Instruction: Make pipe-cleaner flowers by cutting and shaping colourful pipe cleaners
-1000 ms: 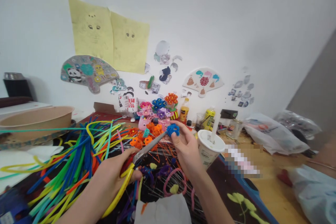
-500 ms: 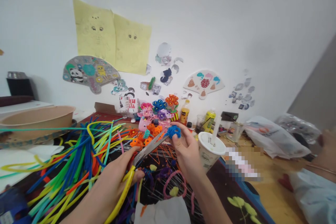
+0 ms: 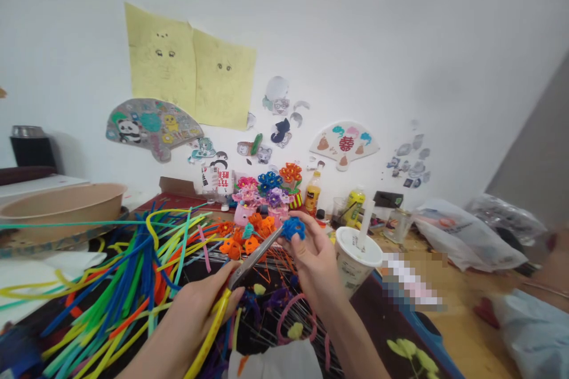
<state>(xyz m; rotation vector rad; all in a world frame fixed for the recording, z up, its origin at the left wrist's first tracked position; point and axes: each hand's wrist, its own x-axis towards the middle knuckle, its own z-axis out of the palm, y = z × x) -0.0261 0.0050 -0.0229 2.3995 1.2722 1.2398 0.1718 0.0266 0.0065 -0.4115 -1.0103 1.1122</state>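
Observation:
Scissors [image 3: 255, 257] with yellow handles are in my left hand [image 3: 211, 302], fingers wrapped round the grips. Their blades point up and right, the tips touching or just beside a small blue fuzzy flower [image 3: 294, 228]. My right hand [image 3: 317, 254] pinches that flower between thumb and fingers. Behind the blades lie orange fuzzy flowers [image 3: 240, 243] and a teal one. Farther back stand finished-looking pink, blue and orange bouquets [image 3: 269, 182] in small pots. A large bundle of coloured pipe cleaners [image 3: 128, 284] spreads left of my left hand.
A lidded cup [image 3: 358, 249] with a straw stands right of my right hand. Bottles [image 3: 313, 192] stand by the wall. At left is a tan basin [image 3: 64, 204]; at right, a plastic bag [image 3: 466, 237]. Another person's arm [image 3: 549, 272] shows at the right edge.
The scissor blades look closer together than before. Both hands have stayed in nearly the same place, and the blue flower is turned slightly.

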